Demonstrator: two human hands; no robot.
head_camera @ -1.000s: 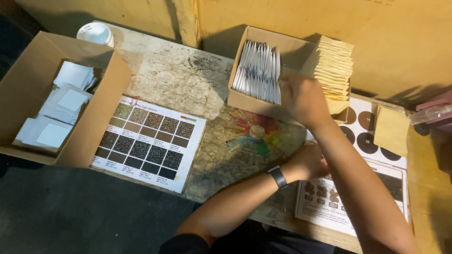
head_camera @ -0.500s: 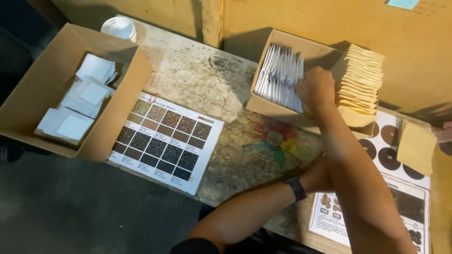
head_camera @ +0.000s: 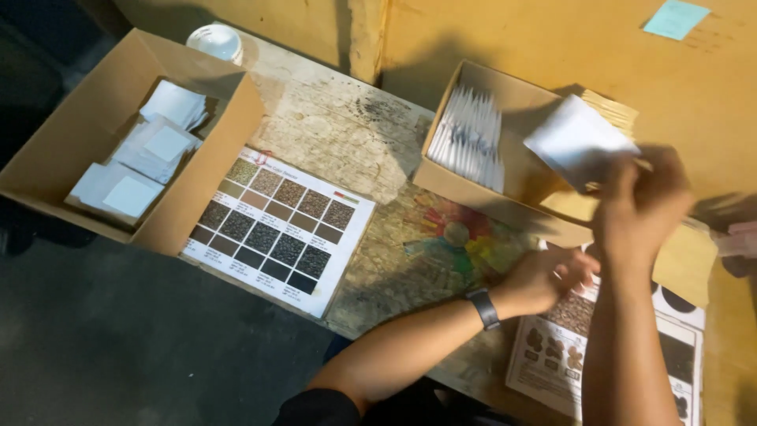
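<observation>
Evidently a picking step: the right hand (head_camera: pixel 643 207) pinches a white envelope (head_camera: pixel 578 142), raised just above the cardboard box of envelopes (head_camera: pixel 473 146) to its left. Below it, the left hand (head_camera: pixel 544 280) rests loosely curled, seemingly empty, on a printed sheet (head_camera: pixel 568 359); next comes careful placing. Worn, stained tabletop (head_camera: pixel 331 134); yellow wall (head_camera: pixel 512 31).

a workshop or packing spot, judging by the worn, paint-stained wooden counter (head_camera: pixel 331 142), open cardboard boxes (head_camera: pixel 102 118) filled with white sample packets (head_camera: pixel 469 138), printed colour swatch charts (head_camera: pixel 276 225) and bare plywood walls (head_camera: pixel 505 31) behind.
</observation>
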